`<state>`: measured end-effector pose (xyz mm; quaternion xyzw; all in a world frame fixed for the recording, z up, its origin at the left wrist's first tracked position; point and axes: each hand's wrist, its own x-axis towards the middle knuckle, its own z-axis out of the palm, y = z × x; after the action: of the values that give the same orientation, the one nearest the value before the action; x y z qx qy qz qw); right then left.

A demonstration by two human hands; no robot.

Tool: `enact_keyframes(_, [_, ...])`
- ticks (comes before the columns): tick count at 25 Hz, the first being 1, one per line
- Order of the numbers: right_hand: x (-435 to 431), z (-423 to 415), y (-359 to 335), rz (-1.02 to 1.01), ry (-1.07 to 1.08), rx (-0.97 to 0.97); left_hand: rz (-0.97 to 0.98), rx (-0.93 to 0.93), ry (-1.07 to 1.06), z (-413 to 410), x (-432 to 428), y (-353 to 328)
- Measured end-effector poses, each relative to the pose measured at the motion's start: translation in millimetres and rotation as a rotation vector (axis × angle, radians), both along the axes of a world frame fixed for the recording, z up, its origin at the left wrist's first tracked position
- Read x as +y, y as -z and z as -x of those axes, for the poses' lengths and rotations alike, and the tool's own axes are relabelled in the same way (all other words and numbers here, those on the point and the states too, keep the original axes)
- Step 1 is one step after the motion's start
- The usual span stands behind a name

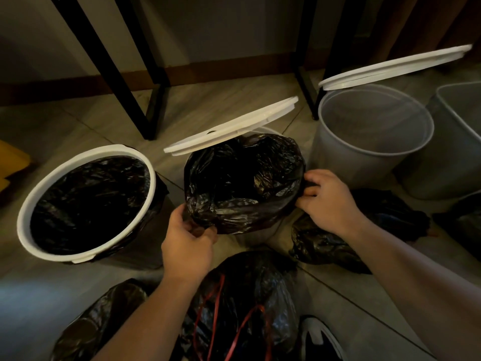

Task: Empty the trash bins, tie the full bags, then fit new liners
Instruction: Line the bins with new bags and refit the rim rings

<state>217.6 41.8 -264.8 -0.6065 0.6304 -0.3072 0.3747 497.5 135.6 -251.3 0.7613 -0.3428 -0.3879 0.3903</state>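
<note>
The left hand (187, 243) pinches the near-left fold of a black liner (242, 183), thumb and fingers closed on the plastic. The right hand (330, 201) grips the same liner at its right edge, fingers curled into the fold. Between the two hands the liner is stretched over the mouth of the middle bin (260, 234), draped down its outside and hiding most of the rim.

Four bins stand on the tiled floor (78, 121). The left bin (24, 225) has a black liner inside, with its white ring pressed down. The middle bin's white ring (231, 126) is tipped up behind the liner. To the right stands a grey bin (364, 162), its pale inside showing, and its own white ring (395, 66) is also raised. A fourth bin (458, 142), grey, is cut off at the right edge.

Three filled black bags lie near the person. One with red ties (247, 295) sits just below the hands, one (99, 321) is at the lower left, and one (325, 246) lies under the right forearm. A further dark shape at the right edge is too dim to tell. A shoe (320, 340) shows at the bottom, and black table legs (104, 61) stand behind the bins.
</note>
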Motion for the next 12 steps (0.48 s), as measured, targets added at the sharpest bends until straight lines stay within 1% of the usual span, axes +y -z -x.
enact_keyframes(3, [-1.4, -0.2, 5.4, 0.007, 0.024, 0.010, -0.033, -0.055, 0.000, -0.3, -1.4, -3.0])
enact_keyframes(6, [-4.6, 2.5, -0.5, 0.009, 0.098, -0.024, -0.021, -0.008, -0.103, -2.6, -5.9, -7.8])
enact_keyframes(7, [-5.4, 3.8, -6.2, 0.040, 0.150, -0.029, -0.015, 0.058, -0.164, -3.3, -8.0, -10.3])
enact_keyframes(9, [-6.3, 4.0, -23.0, 0.167, 0.240, 0.042, -0.002, 0.295, -0.311, -1.3, -10.0, -17.7])
enact_keyframes(10, [-6.9, 1.8, -33.1, 0.250, 0.244, 0.087, 0.002, 0.403, -0.369, 0.0, -9.0, -22.2])
enact_keyframes(11, [-9.6, -1.8, -41.5, 0.330, 0.213, 0.126, 0.013, 0.457, -0.414, -0.3, -7.4, -26.6])
enact_keyframes(12, [-16.3, -6.2, -48.3, 0.387, 0.161, 0.165, 0.045, 0.456, -0.447, -0.5, -7.0, -30.9])
